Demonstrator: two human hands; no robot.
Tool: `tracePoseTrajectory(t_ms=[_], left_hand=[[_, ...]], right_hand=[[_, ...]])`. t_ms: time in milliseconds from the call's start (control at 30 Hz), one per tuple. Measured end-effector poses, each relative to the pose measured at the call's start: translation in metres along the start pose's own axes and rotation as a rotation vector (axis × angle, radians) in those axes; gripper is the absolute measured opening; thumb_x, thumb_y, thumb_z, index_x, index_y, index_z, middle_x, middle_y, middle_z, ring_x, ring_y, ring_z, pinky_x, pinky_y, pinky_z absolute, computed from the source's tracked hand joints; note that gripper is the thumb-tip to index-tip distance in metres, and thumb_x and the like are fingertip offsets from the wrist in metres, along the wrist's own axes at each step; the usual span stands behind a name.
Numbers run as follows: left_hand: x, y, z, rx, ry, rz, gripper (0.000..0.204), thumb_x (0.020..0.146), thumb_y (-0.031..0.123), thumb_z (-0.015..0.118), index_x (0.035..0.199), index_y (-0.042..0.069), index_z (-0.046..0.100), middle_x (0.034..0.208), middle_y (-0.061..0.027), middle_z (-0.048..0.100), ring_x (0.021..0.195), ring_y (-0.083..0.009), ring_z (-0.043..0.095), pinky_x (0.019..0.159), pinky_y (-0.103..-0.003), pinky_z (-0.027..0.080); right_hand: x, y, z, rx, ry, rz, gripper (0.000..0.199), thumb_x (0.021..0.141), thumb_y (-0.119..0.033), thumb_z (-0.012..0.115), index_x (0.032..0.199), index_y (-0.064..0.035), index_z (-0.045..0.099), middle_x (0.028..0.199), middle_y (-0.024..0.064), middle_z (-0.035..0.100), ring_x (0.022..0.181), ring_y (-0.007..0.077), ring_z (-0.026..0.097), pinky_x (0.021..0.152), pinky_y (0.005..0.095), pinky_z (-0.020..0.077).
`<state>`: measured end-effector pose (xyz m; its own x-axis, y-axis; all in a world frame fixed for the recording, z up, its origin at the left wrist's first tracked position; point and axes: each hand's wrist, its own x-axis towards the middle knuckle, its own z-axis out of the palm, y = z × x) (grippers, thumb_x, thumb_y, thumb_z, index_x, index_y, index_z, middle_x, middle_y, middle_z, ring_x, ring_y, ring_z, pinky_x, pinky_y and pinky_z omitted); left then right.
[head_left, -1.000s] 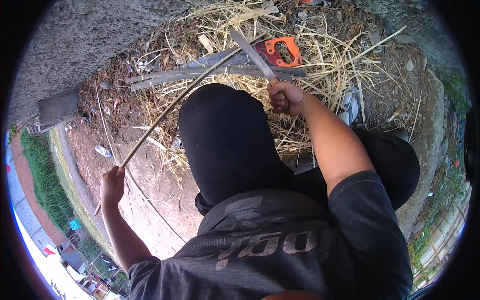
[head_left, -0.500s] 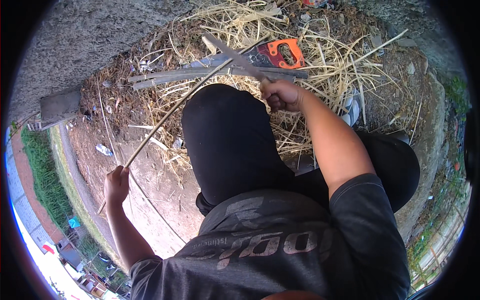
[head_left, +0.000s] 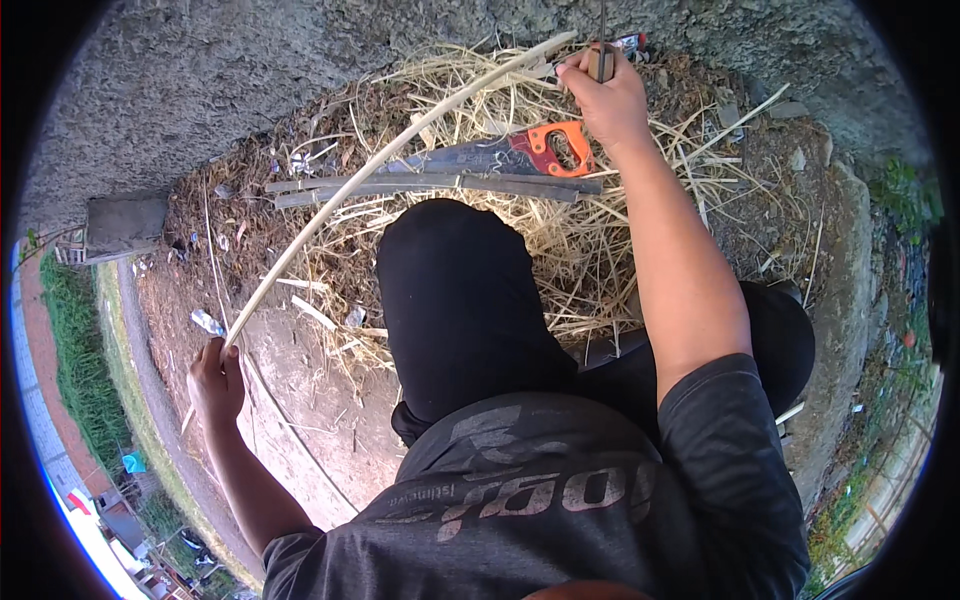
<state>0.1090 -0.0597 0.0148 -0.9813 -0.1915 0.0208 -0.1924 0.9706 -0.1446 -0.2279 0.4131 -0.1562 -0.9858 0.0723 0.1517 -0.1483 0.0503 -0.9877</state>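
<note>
My left hand point(head_left: 216, 388), at the left, is closed round a long pale bamboo strip point(head_left: 345, 190). The strip arcs up and right over the ground, its far end close to my right hand but apart from it. At the top, my right hand point(head_left: 615, 108) grips the wooden handle of a knife point(head_left: 601, 62). The knife's thin dark blade points away from me, toward the wall. In front of my knee lies a handsaw point(head_left: 465, 156) with an orange and red handle. Two dark grey flat strips point(head_left: 410, 186) lie beside it.
A rough grey wall point(head_left: 250, 90) stands along the far side. Pale shavings point(head_left: 590, 235) are heaped over dry leaves. Another long thin strip point(head_left: 290, 425) lies on the ground at the left, near a crumpled plastic bottle point(head_left: 207, 322). My bent knee point(head_left: 450, 290) takes up the middle.
My right hand has moved up and away with the knife, which now points toward the wall. My left hand has shifted slightly left and down; the strip now bows upward.
</note>
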Motion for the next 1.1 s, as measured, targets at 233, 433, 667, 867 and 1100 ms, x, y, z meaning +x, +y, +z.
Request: tracePoseTrajectory(t_ms=[233, 433, 667, 867, 1100], left_hand=[[-0.005, 0.002, -0.002, 0.002, 0.227, 0.044, 0.028, 0.095, 0.031, 0.056, 0.104, 0.005, 0.061, 0.085, -0.0176, 0.062, 0.070, -0.0419, 0.061, 0.059, -0.051, 0.046], [-0.012, 0.005, -0.001, 0.027, 0.315, 0.059, 0.032, 0.094, 0.032, 0.057, 0.107, 0.003, 0.061, 0.089, -0.0171, 0.063, 0.079, -0.0410, 0.062, 0.064, -0.051, 0.049], [-0.018, 0.013, -0.006, -0.003, 0.356, 0.104, 0.032, 0.092, 0.029, 0.057, 0.108, 0.001, 0.061, 0.091, -0.0191, 0.063, 0.079, -0.0411, 0.063, 0.066, -0.050, 0.049], [-0.024, 0.025, -0.013, -0.028, 0.351, 0.104, 0.032, 0.092, 0.028, 0.057, 0.106, 0.000, 0.062, 0.091, -0.0193, 0.064, 0.078, -0.0416, 0.062, 0.065, -0.050, 0.049], [-0.028, 0.012, 0.003, -0.036, 0.387, 0.142, 0.033, 0.093, 0.028, 0.055, 0.105, -0.001, 0.061, 0.091, -0.0201, 0.063, 0.079, -0.0420, 0.062, 0.067, -0.050, 0.048]], right_hand=[[0.036, -0.050, -0.042, -0.225, -0.085, -0.074, 0.024, 0.084, -0.013, 0.074, 0.104, -0.0014, 0.066, 0.104, 0.0044, 0.073, 0.068, 0.0075, 0.057, 0.066, 0.0264, 0.0495], [0.039, -0.088, -0.074, -0.327, -0.180, -0.111, 0.028, 0.082, -0.016, 0.076, 0.102, 0.0004, 0.063, 0.107, 0.0059, 0.074, 0.089, 0.0118, 0.065, 0.083, 0.0290, 0.0505], [0.026, -0.105, -0.100, -0.293, -0.086, -0.167, 0.023, 0.083, -0.015, 0.076, 0.092, -0.0042, 0.059, 0.095, 0.0076, 0.074, 0.075, 0.0091, 0.060, 0.071, 0.0277, 0.0480], [0.021, -0.109, -0.130, 0.392, -0.099, 0.049, 0.020, 0.089, -0.005, 0.070, 0.089, -0.0104, 0.050, 0.105, 0.0119, 0.070, 0.062, 0.0073, 0.047, 0.062, 0.0267, 0.0433], [0.019, -0.120, -0.156, 0.685, 0.059, 0.010, 0.023, 0.087, -0.002, 0.072, 0.088, -0.0103, 0.050, 0.107, 0.0132, 0.069, 0.062, 0.0080, 0.047, 0.063, 0.0291, 0.0438]])
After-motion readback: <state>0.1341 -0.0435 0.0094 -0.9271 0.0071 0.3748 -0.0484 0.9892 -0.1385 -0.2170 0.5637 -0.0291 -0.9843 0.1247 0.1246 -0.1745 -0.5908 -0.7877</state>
